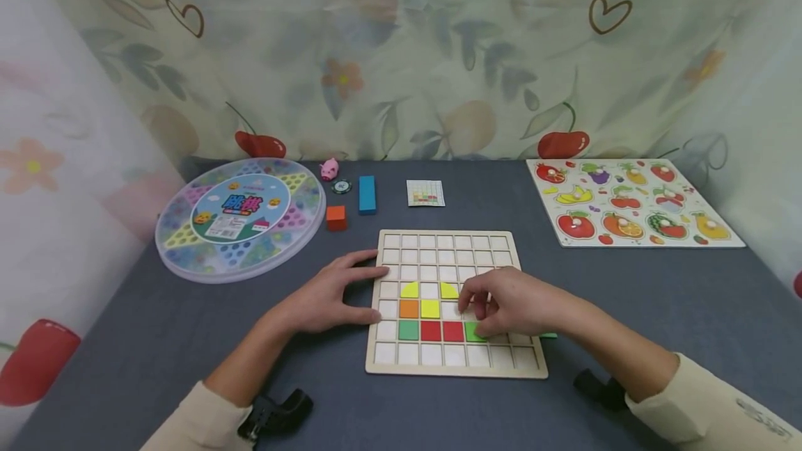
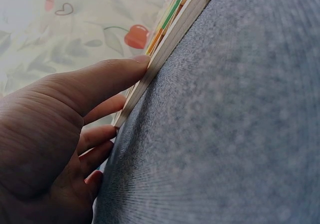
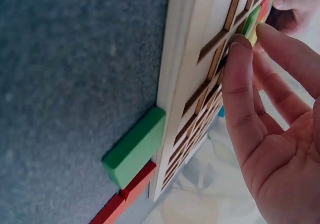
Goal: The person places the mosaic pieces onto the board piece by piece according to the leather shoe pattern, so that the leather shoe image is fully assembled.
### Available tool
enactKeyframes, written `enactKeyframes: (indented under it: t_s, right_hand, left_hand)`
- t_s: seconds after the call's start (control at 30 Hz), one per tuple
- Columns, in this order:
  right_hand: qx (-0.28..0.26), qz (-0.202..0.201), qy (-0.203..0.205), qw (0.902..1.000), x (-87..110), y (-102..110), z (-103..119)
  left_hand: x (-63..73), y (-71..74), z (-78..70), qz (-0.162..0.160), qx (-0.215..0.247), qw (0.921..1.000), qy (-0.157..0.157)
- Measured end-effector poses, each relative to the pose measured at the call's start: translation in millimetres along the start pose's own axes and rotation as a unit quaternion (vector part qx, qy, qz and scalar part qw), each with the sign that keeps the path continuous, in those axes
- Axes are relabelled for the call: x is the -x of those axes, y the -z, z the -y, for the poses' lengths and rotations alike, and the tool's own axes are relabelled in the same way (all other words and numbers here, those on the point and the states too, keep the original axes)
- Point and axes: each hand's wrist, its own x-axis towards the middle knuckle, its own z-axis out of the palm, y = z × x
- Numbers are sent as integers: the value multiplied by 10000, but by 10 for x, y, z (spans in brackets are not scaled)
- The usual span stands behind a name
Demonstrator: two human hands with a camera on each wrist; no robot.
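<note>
A wooden grid board (image 1: 460, 365) lies on the table, with a row of a green square (image 1: 409, 330), two red squares (image 1: 430, 331) and another green square (image 1: 473, 332). Above that row are an orange square (image 1: 409, 309), a yellow square (image 1: 429, 309) and two yellow rounded pieces (image 1: 410, 290). My left hand (image 1: 322, 296) has its thumb and fingertips spread along the board's left edge. My right hand (image 1: 510, 301) is over the board, its thumb tip at the right-hand green square and its index finger just above that. In the right wrist view, thumb and index finger (image 3: 262, 30) stand apart beside the green piece.
By the board's right edge lie a green block (image 3: 135, 146) and red blocks (image 3: 137, 181). Behind are a small grid card (image 1: 426, 193), a blue block (image 1: 367, 195), an orange cube (image 1: 336, 218), a pink pig figure (image 1: 328, 169), a round game board (image 1: 182, 256) and a fruit puzzle (image 1: 626, 204).
</note>
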Motion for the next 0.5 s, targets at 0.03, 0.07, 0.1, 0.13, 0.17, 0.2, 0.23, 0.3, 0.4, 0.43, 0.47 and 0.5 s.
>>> enactKeyframes:
  t_s: [0.03, 0.07, 0.1, 0.13, 0.17, 0.2, 0.23, 0.3, 0.4, 0.43, 0.47, 0.5]
  right_hand:
    - [-35, -9, 6, 10000, 17, 8, -10]
    - [-81, -14, 13, 10000, 37, 20, -21]
    - [-138, -17, 10, 9999, 58, 36, -33]
    - [-189, -19, -2, 9998, 82, 55, -47]
    - [-234, -30, -29, 9997, 104, 77, -61]
    - [-272, -52, -72, 9996, 125, 100, -77]
    - [-314, -78, -122, 9994, 147, 124, -94]
    - [-361, -113, -165, 9991, 193, 173, -132]
    - [-400, -164, -177, 9989, 272, 236, -196]
    - [-418, -168, -172, 9988, 301, 253, -219]
    - [-428, -173, -158, 9988, 330, 267, -242]
    - [-453, -184, -163, 9987, 359, 280, -266]
  left_hand:
    - [-2, 0, -1, 4, -2, 10000, -8]
    - [-4, -1, -2, 11, 0, 10000, -9]
    - [-6, -1, -3, 16, 0, 10000, -10]
    - [-8, 0, -5, 20, -1, 10000, -11]
    - [-9, 1, -6, 24, -4, 10000, -10]
    - [-10, 1, -7, 25, -4, 10000, -5]
    - [-11, 2, -8, 25, 0, 10000, -2]
    - [-13, 3, -8, 25, 7, 10000, 5]
    - [-15, 2, -6, 29, 0, 10000, 12]
    - [-14, 2, -5, 31, 0, 10000, 12]
    - [-14, 1, -4, 32, -5, 10000, 10]
    - [-13, 0, -2, 33, -8, 10000, 9]
